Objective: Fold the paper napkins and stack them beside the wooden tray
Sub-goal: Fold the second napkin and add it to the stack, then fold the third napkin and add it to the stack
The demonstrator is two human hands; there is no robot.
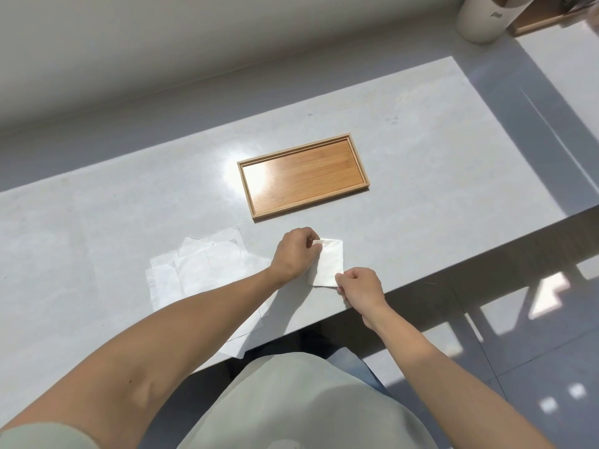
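While pinched at two corners, small white folded napkin (327, 264) flat on smooth grey table (437, 176), left hand (295, 254) curled on far corner, right hand (359, 286) nipping near corner, rect. bamboo tray (303, 176) just beyond, thin unfolded napkins (197, 270) overlapping to left.

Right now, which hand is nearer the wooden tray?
Left. The left hand sits at the folded napkin's far edge, just short of the wooden tray. The right hand pinches the napkin's near corner, farther from the tray, toward the table edge.
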